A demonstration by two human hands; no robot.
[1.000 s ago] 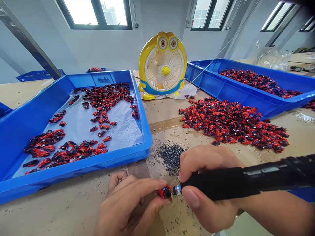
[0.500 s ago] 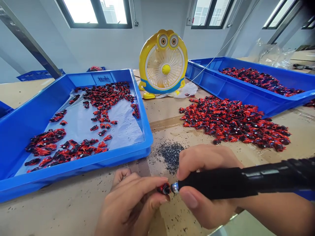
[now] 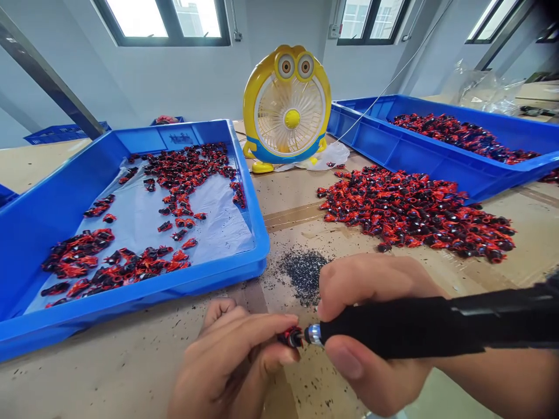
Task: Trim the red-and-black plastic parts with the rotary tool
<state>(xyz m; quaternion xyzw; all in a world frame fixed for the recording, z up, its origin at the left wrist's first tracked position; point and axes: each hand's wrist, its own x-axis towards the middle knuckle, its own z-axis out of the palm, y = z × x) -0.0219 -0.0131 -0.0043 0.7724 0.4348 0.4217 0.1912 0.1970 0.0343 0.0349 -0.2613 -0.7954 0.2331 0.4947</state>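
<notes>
Left hand (image 3: 231, 361): thumb and forefinger pinch a small red-and-black part (image 3: 290, 336)
Right hand (image 3: 384, 282): fingers grip a thick black cylindrical tool (image 3: 410, 329), its silver end (image 3: 313, 334) just beside the part
Beyond: black-and-white crumbs (image 3: 303, 273)
Left: rectangular blue plastic tray (image 3: 131, 308), similar parts (image 3: 187, 169) on white sheet (image 3: 135, 215)
Right: piled red-and-black parts (image 3: 410, 212)
Back: round yellow-and-blue plastic fan (image 3: 288, 110)

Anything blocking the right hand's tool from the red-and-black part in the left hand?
Nothing visible. The left hand pinches the red-and-black part; the right hand holds the black handheld tool, its silver collar facing the part across a narrow gap. Tip contact is too small to tell.
</notes>
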